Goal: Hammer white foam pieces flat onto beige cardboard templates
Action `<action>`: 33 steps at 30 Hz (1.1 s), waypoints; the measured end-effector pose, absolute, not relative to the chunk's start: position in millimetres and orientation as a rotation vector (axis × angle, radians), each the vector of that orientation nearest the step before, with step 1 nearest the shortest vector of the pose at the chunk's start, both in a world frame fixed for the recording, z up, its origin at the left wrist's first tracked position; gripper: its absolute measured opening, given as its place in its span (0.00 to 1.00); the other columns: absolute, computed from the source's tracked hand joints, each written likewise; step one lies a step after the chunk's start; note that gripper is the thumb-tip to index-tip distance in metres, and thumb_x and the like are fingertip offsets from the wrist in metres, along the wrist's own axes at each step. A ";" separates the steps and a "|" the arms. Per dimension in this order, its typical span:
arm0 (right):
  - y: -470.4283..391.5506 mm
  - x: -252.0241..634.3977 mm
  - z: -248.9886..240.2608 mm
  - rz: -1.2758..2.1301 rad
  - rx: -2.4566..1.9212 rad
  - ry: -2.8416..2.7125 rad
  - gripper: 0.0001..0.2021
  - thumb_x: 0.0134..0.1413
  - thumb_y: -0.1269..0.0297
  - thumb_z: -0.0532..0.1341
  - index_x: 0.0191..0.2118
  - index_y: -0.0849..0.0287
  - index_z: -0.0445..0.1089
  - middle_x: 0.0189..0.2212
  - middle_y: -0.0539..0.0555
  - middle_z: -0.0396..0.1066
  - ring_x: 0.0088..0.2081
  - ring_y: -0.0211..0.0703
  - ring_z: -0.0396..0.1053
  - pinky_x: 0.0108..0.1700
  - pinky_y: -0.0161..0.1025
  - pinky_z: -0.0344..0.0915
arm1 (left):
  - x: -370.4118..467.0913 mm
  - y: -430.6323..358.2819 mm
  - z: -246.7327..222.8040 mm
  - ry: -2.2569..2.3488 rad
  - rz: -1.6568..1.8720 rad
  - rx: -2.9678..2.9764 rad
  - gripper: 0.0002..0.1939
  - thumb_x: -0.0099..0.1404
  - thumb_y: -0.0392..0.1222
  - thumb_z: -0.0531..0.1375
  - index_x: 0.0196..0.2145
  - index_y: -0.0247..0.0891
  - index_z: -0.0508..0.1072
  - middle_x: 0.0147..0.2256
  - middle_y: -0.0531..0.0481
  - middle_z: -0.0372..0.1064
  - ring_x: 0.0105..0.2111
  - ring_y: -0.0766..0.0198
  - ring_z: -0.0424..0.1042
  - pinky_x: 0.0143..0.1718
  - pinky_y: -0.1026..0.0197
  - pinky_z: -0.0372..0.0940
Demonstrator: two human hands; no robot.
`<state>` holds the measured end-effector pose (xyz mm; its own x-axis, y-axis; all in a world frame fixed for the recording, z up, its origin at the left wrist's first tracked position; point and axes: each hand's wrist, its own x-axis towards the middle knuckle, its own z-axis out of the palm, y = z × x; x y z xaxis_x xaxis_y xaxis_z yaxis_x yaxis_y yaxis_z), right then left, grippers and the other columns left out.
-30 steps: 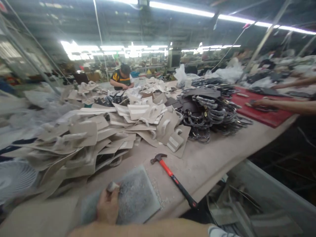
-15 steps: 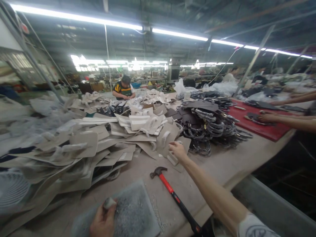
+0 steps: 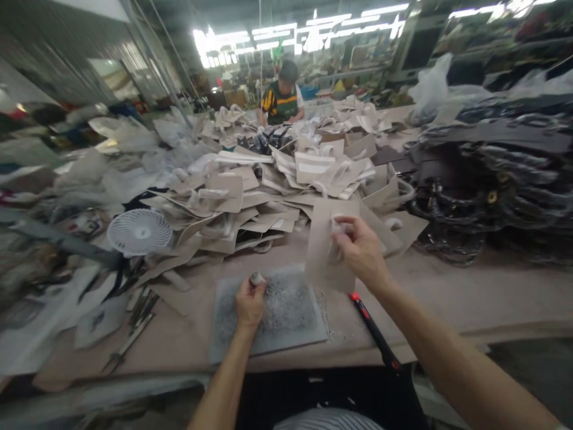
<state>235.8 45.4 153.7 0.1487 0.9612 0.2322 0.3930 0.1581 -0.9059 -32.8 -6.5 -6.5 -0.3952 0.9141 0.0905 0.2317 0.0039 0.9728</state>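
Note:
My left hand (image 3: 250, 300) is closed round a small grey-white lump (image 3: 257, 278) above the grey, speckled mat (image 3: 290, 310). What the lump is I cannot make out. Gripped in my right hand (image 3: 360, 245) is a beige panel (image 3: 320, 245) by its wrapped strap; the panel hangs upright over the mat's right edge. Behind and below it lies the hammer (image 3: 375, 331), with its black and red handle showing and its head hidden. Beyond my hands spreads a heap of beige panels (image 3: 224, 194) with pale wrapped straps.
Dark panels (image 3: 505, 179) with plastic-wrapped handles are piled at the right. A white round fan (image 3: 141, 232) stands at the left, above metal tools (image 3: 134, 334) near the front edge. Another person (image 3: 283, 98) is behind the heap.
My right hand has taken hold of a beige panel and brought it beside the mat. The view has swung left and down; my left hand still holds the small lump.

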 end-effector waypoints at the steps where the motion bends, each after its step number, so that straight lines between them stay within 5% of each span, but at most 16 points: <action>1: 26.0 223.3 145.2 0.787 -1.384 -1.473 0.22 0.55 0.59 0.58 0.54 0.61 0.67 0.24 0.44 0.60 0.26 0.35 0.58 0.31 0.34 0.56 | -33.5 -6.4 -9.0 1.641 1.452 1.152 0.20 0.57 0.55 0.64 0.38 0.35 0.75 0.36 0.43 0.78 0.37 0.56 0.77 0.42 0.57 0.70; 9: -47.8 158.4 56.5 1.226 -1.477 -1.649 0.24 0.55 0.62 0.53 0.57 0.64 0.66 0.27 0.49 0.63 0.31 0.40 0.62 0.37 0.39 0.58 | -37.6 -8.3 -11.0 1.487 1.656 0.867 0.19 0.59 0.49 0.65 0.43 0.34 0.73 0.38 0.45 0.78 0.39 0.60 0.77 0.44 0.60 0.70; 22: -55.1 167.2 44.8 1.379 -1.432 -1.503 0.31 0.57 0.55 0.55 0.64 0.64 0.58 0.32 0.50 0.66 0.33 0.41 0.64 0.38 0.40 0.63 | 12.8 22.6 4.1 1.175 1.273 1.137 0.19 0.57 0.50 0.67 0.42 0.35 0.72 0.37 0.44 0.78 0.36 0.60 0.76 0.38 0.62 0.69; 29: -59.4 240.6 27.3 0.452 -1.821 -1.761 0.21 0.61 0.57 0.54 0.55 0.65 0.65 0.46 0.63 0.68 0.46 0.51 0.66 0.51 0.48 0.63 | 6.9 17.8 0.2 1.227 1.260 1.220 0.17 0.62 0.50 0.64 0.42 0.35 0.73 0.41 0.43 0.78 0.40 0.59 0.76 0.42 0.61 0.68; 33: -58.6 276.6 24.4 0.297 -2.216 -1.958 0.15 0.60 0.61 0.55 0.49 0.64 0.68 0.41 0.62 0.68 0.41 0.51 0.68 0.43 0.44 0.62 | 8.1 18.8 -0.2 1.261 1.233 1.283 0.15 0.63 0.48 0.63 0.43 0.36 0.73 0.41 0.44 0.78 0.40 0.58 0.76 0.43 0.60 0.68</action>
